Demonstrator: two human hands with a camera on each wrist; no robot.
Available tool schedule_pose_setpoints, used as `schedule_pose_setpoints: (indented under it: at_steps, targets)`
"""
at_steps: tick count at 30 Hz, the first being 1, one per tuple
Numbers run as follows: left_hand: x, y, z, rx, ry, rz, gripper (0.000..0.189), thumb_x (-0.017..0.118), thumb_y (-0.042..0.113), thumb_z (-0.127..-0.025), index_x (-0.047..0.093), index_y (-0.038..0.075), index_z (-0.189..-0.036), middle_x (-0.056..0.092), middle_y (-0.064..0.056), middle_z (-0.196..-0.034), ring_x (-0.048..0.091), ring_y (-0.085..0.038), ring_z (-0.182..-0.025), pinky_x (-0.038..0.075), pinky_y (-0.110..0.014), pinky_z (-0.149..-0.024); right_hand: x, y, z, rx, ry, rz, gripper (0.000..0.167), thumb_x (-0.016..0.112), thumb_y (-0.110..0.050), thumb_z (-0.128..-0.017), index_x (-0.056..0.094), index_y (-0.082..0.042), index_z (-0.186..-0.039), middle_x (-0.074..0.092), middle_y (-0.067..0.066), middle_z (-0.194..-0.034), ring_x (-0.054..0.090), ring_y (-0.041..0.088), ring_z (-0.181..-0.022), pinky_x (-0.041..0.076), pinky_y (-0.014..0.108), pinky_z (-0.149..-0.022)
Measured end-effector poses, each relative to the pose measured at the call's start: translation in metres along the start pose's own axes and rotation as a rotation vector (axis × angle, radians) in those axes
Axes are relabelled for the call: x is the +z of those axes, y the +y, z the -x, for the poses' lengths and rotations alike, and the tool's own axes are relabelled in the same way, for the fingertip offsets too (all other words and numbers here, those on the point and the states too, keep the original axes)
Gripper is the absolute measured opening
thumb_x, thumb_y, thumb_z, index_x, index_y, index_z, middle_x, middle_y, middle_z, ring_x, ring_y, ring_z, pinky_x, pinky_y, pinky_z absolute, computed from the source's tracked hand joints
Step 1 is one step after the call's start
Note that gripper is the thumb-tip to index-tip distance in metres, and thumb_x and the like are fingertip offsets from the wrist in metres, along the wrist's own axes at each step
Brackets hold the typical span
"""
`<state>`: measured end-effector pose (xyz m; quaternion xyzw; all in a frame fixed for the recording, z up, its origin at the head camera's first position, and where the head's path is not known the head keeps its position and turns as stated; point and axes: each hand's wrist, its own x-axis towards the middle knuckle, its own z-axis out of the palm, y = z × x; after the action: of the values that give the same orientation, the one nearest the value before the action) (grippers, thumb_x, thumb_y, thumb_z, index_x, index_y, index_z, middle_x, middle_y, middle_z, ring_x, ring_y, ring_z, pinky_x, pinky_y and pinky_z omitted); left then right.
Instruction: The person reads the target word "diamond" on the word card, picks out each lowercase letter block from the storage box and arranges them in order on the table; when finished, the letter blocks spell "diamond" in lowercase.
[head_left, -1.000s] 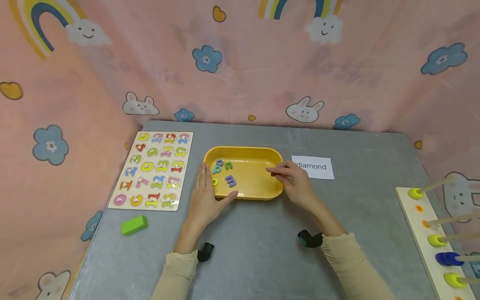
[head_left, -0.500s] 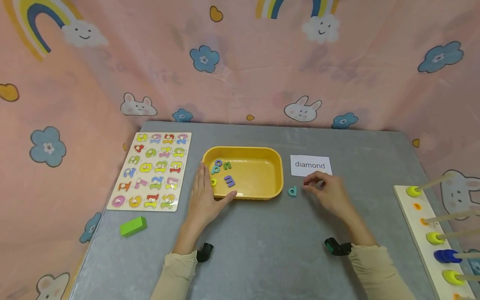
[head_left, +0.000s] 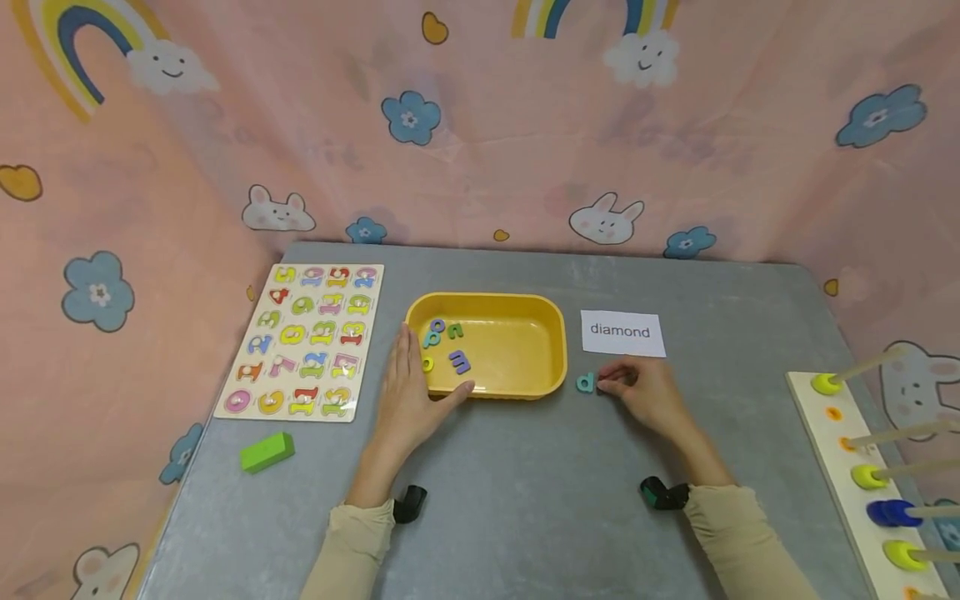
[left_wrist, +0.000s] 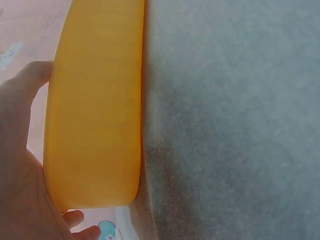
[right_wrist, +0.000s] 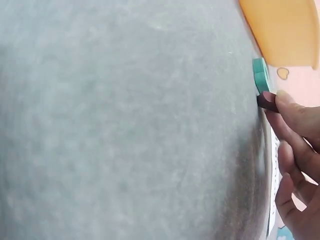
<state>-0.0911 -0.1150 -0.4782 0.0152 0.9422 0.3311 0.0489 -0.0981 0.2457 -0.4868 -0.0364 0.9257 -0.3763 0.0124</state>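
Note:
My left hand (head_left: 408,396) rests against the left end of the yellow tray (head_left: 517,392), fingers straight along its side and thumb at the near rim. Inside the tray lie several letter pieces, among them a purple m (head_left: 460,362) and a green n (head_left: 455,331). To the right of the tray, my right hand (head_left: 645,392) pinches a small dark red piece (right_wrist: 268,100) between thumb and fingertips, close over the table. Just left of it lies a teal letter d (head_left: 585,382). The right fingers mostly hide the red piece in the head view.
A white card printed "diamond" (head_left: 622,333) lies beyond the right hand. On the left are a wooden number board (head_left: 302,342) and a green block (head_left: 267,452). A pegboard with rings (head_left: 847,467) stands along the right edge.
The right hand moved from over the tray's right end to the table below the card, then slightly left and nearer, up to the teal d. The left hand stays in place.

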Motion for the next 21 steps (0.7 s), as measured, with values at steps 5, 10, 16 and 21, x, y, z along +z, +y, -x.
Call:
schedule_pose_setpoints:
  at_steps: [5, 10, 16, 21]
  targets:
    - [-0.001, 0.001, -0.001, -0.001, -0.005, 0.003, 0.128, 0.073, 0.067, -0.09, -0.005, 0.006, -0.17, -0.01, -0.008, -0.18, -0.001, -0.031, -0.168, 0.01, -0.056, -0.135, 0.003, 0.002, -0.002, -0.008, 0.023, 0.043, 0.007, 0.082, -0.004, -0.09, 0.081, -0.002, -0.097, 0.074, 0.013, -0.091, 0.058, 0.022, -0.084, 0.043, 0.03, -0.075]
    - [-0.002, 0.0, 0.0, -0.008, -0.008, 0.007, 0.127, 0.074, 0.066, -0.09, -0.005, 0.006, -0.17, -0.012, -0.007, -0.18, -0.001, -0.031, -0.168, 0.009, -0.056, -0.135, 0.003, -0.004, -0.006, -0.004, 0.034, 0.094, 0.011, 0.085, -0.004, -0.088, 0.076, -0.002, -0.095, 0.068, 0.014, -0.093, 0.056, 0.027, -0.088, 0.043, 0.037, -0.078]
    - [-0.002, 0.001, 0.0, -0.001, 0.004, 0.005, 0.127, 0.074, 0.066, -0.089, -0.003, 0.005, -0.17, -0.008, -0.01, -0.181, 0.0, -0.032, -0.168, 0.01, -0.056, -0.134, 0.001, -0.03, -0.013, 0.009, 0.058, 0.151, 0.019, 0.083, -0.002, -0.086, 0.067, -0.002, -0.096, 0.061, 0.015, -0.094, 0.054, 0.031, -0.089, 0.043, 0.041, -0.079]
    - [-0.001, 0.0, -0.001, 0.003, 0.004, -0.004, 0.125, 0.074, 0.066, -0.089, 0.002, 0.004, -0.171, -0.007, -0.009, -0.181, 0.001, -0.032, -0.168, 0.011, -0.056, -0.134, 0.004, -0.064, -0.019, -0.063, 0.1, 0.061, 0.018, 0.078, 0.002, -0.09, 0.068, 0.001, -0.104, 0.061, 0.018, -0.095, 0.054, 0.033, -0.092, 0.044, 0.042, -0.082]
